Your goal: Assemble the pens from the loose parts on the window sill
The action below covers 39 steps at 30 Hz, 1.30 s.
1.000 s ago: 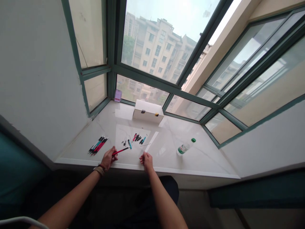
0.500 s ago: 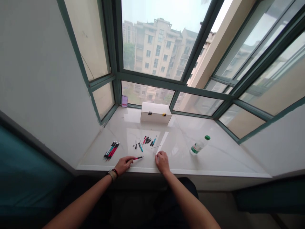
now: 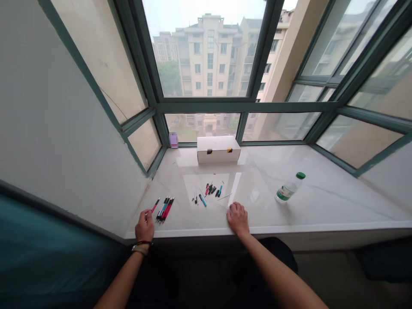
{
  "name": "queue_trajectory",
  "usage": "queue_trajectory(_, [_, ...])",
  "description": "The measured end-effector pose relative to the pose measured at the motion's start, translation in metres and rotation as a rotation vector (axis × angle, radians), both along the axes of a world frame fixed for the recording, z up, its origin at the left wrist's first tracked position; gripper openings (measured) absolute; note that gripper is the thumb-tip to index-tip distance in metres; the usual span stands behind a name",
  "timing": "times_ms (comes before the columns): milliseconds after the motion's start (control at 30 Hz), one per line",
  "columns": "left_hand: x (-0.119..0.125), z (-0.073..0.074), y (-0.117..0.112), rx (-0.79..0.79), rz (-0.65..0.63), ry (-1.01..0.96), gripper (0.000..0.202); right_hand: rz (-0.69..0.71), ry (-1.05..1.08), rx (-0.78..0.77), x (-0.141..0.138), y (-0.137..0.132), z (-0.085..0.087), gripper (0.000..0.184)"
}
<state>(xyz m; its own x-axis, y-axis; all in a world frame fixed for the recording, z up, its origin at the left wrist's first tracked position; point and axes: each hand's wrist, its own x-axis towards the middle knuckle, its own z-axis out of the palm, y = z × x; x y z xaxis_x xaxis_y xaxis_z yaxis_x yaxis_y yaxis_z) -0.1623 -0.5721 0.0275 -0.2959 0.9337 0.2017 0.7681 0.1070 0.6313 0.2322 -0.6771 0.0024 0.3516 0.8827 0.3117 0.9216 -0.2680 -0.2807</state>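
Note:
My left hand (image 3: 144, 226) is closed on a red and black pen (image 3: 156, 205), just left of a row of pens (image 3: 165, 209) in red, teal and black lying side by side. My right hand (image 3: 238, 218) rests on the white sill near its front edge, fingers curled in; whatever may be in them is hidden. Beyond it lie loose pen parts (image 3: 210, 189), dark, red and teal. A teal pen barrel (image 3: 202, 200) lies to their left, and a thin rod (image 3: 224, 197) is close to the right hand's fingertips.
A white box (image 3: 219, 156) stands against the window at the back. Left of it is a small purple pack (image 3: 173, 140). A clear bottle with a green cap (image 3: 289, 189) stands on the right of the sill (image 3: 325, 206). Walls and window frames enclose the sides.
My left hand has carried the red pen leftward, from the middle of the sill to beside the row of pens. My right hand remains curled on the sill. The view has turned left.

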Motion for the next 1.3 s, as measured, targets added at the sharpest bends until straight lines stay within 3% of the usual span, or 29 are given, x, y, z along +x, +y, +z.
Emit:
queue_trajectory(133, [-0.014, -0.014, 0.016, -0.078, 0.06, 0.017, 0.034, 0.0, 0.0, 0.005, 0.0, 0.0, 0.0, 0.017])
queue_trajectory(400, [-0.012, -0.02, 0.038, -0.133, -0.085, 0.261, 0.037, -0.018, 0.002, -0.001, 0.0, 0.0, -0.001, 0.017])
queue_trajectory(667, [-0.006, -0.027, 0.033, -0.126, -0.23, 0.258, 0.043, -0.015, -0.017, 0.0, 0.0, 0.0, -0.001, 0.019])
queue_trajectory(800, [-0.012, -0.02, 0.026, -0.104, -0.343, 0.192, 0.046, -0.026, -0.03, -0.014, -0.001, 0.0, 0.001, 0.019])
queue_trajectory(933, [-0.013, 0.002, 0.016, 0.176, -0.429, 0.334, 0.046, -0.034, -0.031, -0.025, -0.002, 0.0, 0.002, 0.019])
queue_trajectory(1033, [-0.001, 0.019, 0.008, 0.274, -0.58, 0.394, 0.041, -0.031, -0.027, -0.029, -0.003, -0.001, 0.003, 0.018])
queue_trajectory(1100, [0.012, 0.026, 0.003, 0.272, -0.746, 0.43, 0.036, -0.03, -0.027, -0.034, -0.004, -0.001, 0.004, 0.018])
queue_trajectory(1200, [0.039, 0.027, -0.002, 0.25, -1.023, 0.511, 0.034, -0.033, -0.029, -0.048, -0.005, -0.001, 0.006, 0.02])
queue_trajectory(1300, [0.07, 0.027, 0.001, 0.18, -1.2, 0.557, 0.035, -0.039, -0.029, -0.067, -0.006, -0.001, 0.006, 0.02])
